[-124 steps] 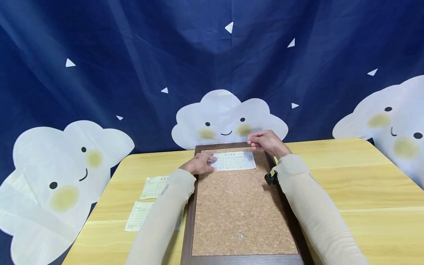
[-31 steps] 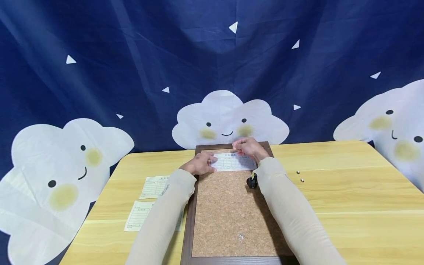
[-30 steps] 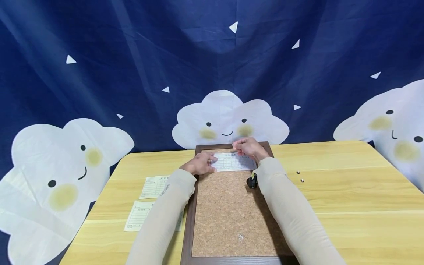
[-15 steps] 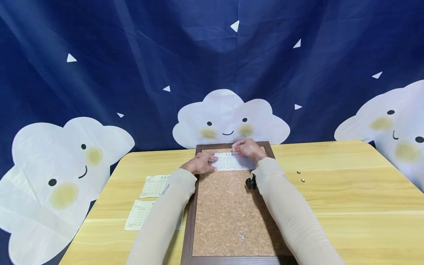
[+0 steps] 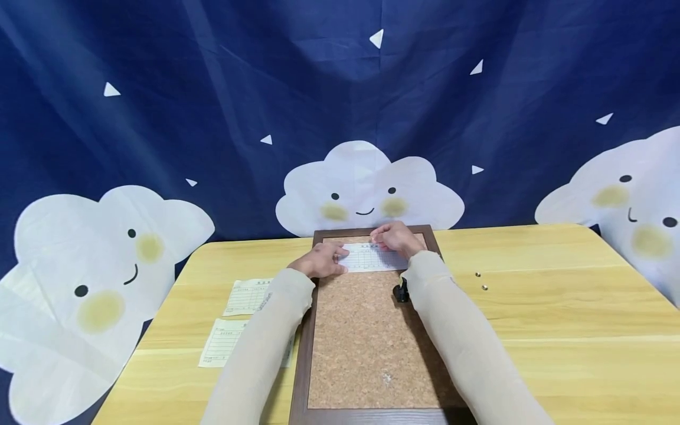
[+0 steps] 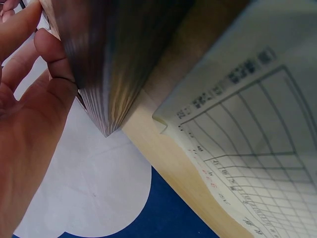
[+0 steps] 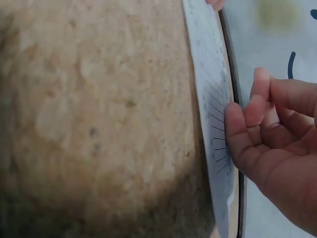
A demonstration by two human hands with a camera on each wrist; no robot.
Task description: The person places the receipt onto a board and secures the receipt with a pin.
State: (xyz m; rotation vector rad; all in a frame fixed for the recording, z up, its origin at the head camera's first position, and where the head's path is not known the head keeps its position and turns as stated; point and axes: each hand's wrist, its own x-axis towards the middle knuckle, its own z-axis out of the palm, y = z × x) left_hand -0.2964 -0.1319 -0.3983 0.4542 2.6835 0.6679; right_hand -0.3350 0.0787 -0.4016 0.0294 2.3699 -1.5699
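Nearest me, grainy wood-framed corkboard (image 5: 372, 336), cream paper forms (image 5: 247, 297) L of it. Up top, a white oblong form (image 5: 363, 260); L hand (image 5: 321, 261) rests on its L end, fingers loose. R hand (image 5: 395, 238) has just moved in over it, fingers bent, can't tell if holding anything, so both now tend it. Navy cloth (image 5: 297, 88) behind.

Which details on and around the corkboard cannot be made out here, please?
Head: middle of the lower form, hidden by the left sleeve.
Head: near outer edge of the corkboard, cut off by the picture's bottom.
Head: print on the white form, too small to read.
Head: what two shiny objects are, too small.
Right wrist: anything the right hand may pinch, hidden by its fingers.
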